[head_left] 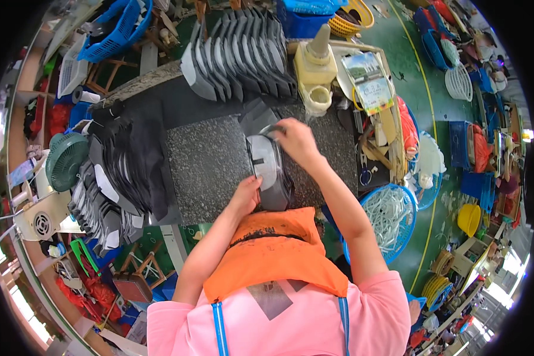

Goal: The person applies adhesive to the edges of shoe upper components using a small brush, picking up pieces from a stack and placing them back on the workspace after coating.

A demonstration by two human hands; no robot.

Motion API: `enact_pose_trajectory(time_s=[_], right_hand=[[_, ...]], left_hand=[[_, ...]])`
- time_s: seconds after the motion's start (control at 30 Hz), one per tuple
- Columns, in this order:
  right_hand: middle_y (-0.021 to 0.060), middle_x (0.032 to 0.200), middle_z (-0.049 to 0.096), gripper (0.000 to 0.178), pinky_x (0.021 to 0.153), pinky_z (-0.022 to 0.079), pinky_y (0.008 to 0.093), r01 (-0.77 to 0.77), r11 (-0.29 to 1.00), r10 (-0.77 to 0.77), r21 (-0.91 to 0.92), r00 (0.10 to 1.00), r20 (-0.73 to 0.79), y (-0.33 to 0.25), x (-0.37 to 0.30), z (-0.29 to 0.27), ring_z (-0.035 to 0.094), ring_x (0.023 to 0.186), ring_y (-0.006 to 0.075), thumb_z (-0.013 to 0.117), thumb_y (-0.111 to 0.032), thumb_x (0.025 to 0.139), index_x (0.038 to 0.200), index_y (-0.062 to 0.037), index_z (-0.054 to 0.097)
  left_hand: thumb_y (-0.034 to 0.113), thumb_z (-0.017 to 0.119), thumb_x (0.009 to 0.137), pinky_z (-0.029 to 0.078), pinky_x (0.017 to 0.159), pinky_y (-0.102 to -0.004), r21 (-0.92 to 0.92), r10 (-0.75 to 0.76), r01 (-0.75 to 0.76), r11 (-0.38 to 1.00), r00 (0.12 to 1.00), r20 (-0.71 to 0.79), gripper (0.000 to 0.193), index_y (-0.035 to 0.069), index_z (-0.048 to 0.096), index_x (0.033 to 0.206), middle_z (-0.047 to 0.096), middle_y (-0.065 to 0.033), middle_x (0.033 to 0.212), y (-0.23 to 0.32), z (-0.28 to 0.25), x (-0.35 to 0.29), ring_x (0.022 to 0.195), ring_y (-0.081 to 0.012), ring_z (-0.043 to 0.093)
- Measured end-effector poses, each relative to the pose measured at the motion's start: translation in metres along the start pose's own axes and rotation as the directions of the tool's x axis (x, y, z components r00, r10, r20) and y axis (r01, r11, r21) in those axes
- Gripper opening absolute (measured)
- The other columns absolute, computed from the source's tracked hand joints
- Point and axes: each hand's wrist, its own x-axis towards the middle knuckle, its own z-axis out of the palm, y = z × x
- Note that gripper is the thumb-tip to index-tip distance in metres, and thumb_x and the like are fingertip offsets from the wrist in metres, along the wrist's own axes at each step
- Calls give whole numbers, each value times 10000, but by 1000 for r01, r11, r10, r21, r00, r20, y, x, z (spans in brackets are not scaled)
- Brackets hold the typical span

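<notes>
On a speckled dark stone slab lies a curved black piece with a light-grey panel, like a shoe-upper part, on top of other dark pieces. My left hand pinches its near left edge between thumb and fingers. At its far end, my right hand is closed on a dark edge strip of the same piece, partly hidden by the fingers. Another dark flat piece lies just beyond it.
Overlapping grey-and-black pieces stand in a row at the back; more dark pieces are heaped left. A cream container with a cone top stands back right, near a picture-covered booklet. A blue basket of white strips sits right.
</notes>
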Motion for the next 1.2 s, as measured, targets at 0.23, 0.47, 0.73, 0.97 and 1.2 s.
enact_pose_trajectory(time_s=[0.23,0.47,0.73,0.97,1.2], right_hand=[[99,801,657,240,697,475,262,-334,915,386,224,886,-258,42,-3,-41,627,753,135,630,-119,759,982,-29,620],[51,827,609,231,677,450,235,-457,761,572,460,807,-146,42,-55,-47,561,761,95,589,-40,782,1011,-15,592],[45,783,632,260,525,457,215,-544,367,646,755,733,214,26,-85,-48,570,596,88,580,-65,812,1069,-24,591],[71,798,596,182,659,458,248,-71,921,186,383,944,-273,51,-35,9,584,732,171,648,-1,736,916,-28,654],[84,790,594,177,666,473,289,-252,917,144,310,933,331,54,-131,-34,594,750,222,675,-14,695,869,-42,659]], left_hand=[[25,462,858,421,839,-252,343,465,-394,853,871,-155,516,56,290,1343,506,-26,1184,119,29,-42,1044,-118,508],[24,436,822,305,981,-324,297,789,-750,591,615,-16,440,14,399,1259,463,-72,1243,283,-60,103,1129,-185,439],[137,594,781,433,637,-263,608,569,-332,721,784,-247,249,25,467,964,523,-18,784,106,19,41,692,-116,495],[159,686,713,398,529,-254,943,553,-45,329,819,-154,236,-4,516,731,548,-48,615,-1,28,9,546,-110,479],[154,666,760,330,499,-229,791,418,15,612,843,-339,271,18,510,586,508,17,562,-14,7,13,519,-59,412]])
